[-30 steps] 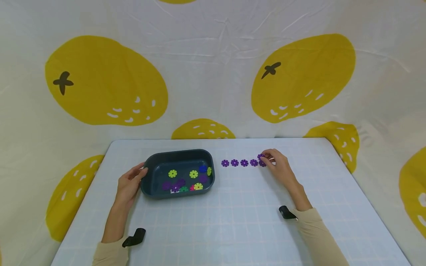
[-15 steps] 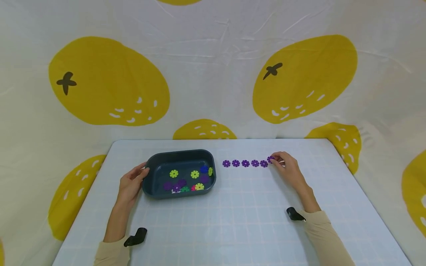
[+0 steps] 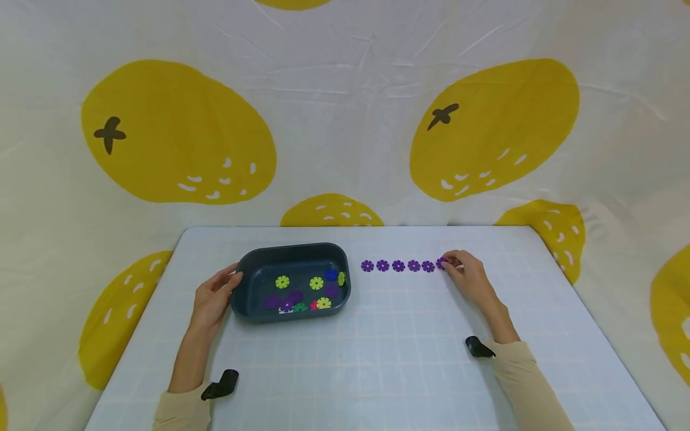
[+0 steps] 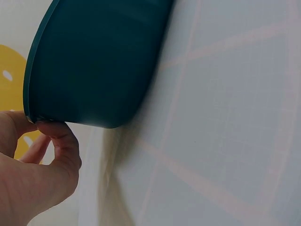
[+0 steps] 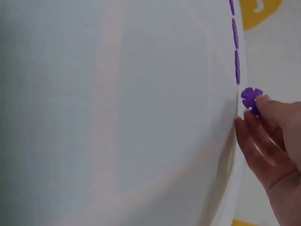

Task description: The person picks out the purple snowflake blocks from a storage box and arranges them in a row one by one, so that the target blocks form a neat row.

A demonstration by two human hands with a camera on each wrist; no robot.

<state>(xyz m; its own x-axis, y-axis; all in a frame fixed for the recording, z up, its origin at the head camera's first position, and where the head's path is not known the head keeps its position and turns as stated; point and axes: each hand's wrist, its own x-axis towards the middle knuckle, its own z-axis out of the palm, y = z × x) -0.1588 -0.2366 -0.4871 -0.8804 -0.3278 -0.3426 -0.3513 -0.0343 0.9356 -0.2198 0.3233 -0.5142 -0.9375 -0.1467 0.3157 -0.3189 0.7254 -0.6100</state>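
A dark teal plastic basin (image 3: 269, 269) sits on the table's left half. At its left end, my left hand (image 3: 211, 300) pinches the rim, thumb and fingers visible in the left wrist view beside the basin's wall (image 4: 94, 61). My right hand (image 3: 471, 281) holds a purple snowflake-shaped disc (image 5: 250, 98) between thumb and fingers. That disc stands tilted at the right end of a row of several matching purple discs (image 3: 398, 266) lying flat, with a small gap from the last one.
Inside the basin lie several more discs: yellow-green (image 3: 283, 282), purple (image 3: 272, 302), blue (image 3: 331, 275), green (image 3: 299, 307) and a bit of pink. The white gridded table (image 3: 350, 371) ends at a curtain (image 3: 345, 120) printed with yellow fruit.
My right hand has moved right and then down, bringing the purple disc from above the row's last disc to a spot at its right end. The left hand keeps its hold on the basin.
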